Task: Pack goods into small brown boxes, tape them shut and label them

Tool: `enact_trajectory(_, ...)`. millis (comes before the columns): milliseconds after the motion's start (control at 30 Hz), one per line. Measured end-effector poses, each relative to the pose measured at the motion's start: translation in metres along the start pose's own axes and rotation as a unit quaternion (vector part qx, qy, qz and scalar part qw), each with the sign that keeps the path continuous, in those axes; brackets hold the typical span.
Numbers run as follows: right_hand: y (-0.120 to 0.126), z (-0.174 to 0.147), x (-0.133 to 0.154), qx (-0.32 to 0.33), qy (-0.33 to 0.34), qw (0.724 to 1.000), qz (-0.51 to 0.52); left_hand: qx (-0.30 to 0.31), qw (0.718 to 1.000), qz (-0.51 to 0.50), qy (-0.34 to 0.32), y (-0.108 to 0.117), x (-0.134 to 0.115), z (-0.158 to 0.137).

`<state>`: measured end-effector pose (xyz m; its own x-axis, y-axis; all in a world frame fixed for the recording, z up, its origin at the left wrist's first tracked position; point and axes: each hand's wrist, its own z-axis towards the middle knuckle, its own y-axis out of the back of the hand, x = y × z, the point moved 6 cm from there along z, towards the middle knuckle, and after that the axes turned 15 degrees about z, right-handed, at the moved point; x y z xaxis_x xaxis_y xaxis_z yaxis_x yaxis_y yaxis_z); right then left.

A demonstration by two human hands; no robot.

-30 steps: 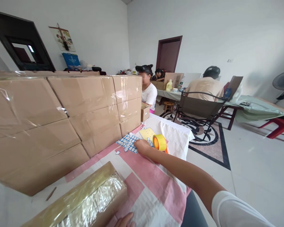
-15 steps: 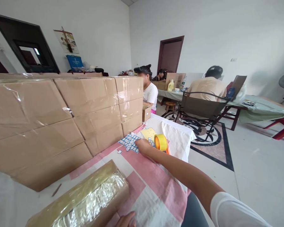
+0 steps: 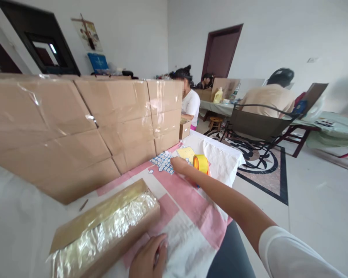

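My right hand [image 3: 179, 165] reaches far across the table, its fingers drawn together over a patch of small white pieces with blue outlines [image 3: 164, 162]. Whatever the fingertips hold is hidden. A roll of yellow tape [image 3: 201, 164] stands just right of that hand, with an orange part behind it. Near the front edge my left hand [image 3: 147, 255] rests with loosely bent fingers, thumb apart, nothing visible in it. To its left lies a long cardboard box [image 3: 104, 227] with shiny clear tape along its top.
Stacked taped cardboard boxes [image 3: 124, 127] form a wall along the left. A small open box [image 3: 185, 129] stands at their far end, before a person in white [image 3: 191, 104]. A thin brown piece [image 3: 83, 204] lies on the pink-and-white tablecloth [image 3: 191, 208]. Beyond is a chair [image 3: 258, 125].
The view has tipped down and turned a little left. My left hand shows more fully beside the long box. The right hand stays over the white pieces.
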<state>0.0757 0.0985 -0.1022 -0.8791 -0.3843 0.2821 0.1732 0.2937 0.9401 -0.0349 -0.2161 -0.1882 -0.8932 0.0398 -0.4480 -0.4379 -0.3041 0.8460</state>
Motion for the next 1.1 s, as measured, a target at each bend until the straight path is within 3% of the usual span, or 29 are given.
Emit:
enact_trajectory(233,-0.003,0.01,-0.011,-0.001,0.045,0.998,0.045,0.101,0.995,0.014,0.007,0.018,-0.013,0.005)
enact_trajectory(500,0.0,0.011,-0.022,-0.039,0.051,0.995,0.076,0.096,0.995,0.018,0.018,0.022,-0.017,0.003)
enact_trajectory(700,0.003,0.0,-0.012,-0.068,0.049,0.996,0.042,0.082,0.996,0.022,0.028,0.022,-0.02,0.005)
enact_trajectory(1100,-0.005,-0.001,0.003,-0.058,0.047,0.996,-0.038,0.081,0.996,0.016,0.03,0.021,-0.02,0.006)
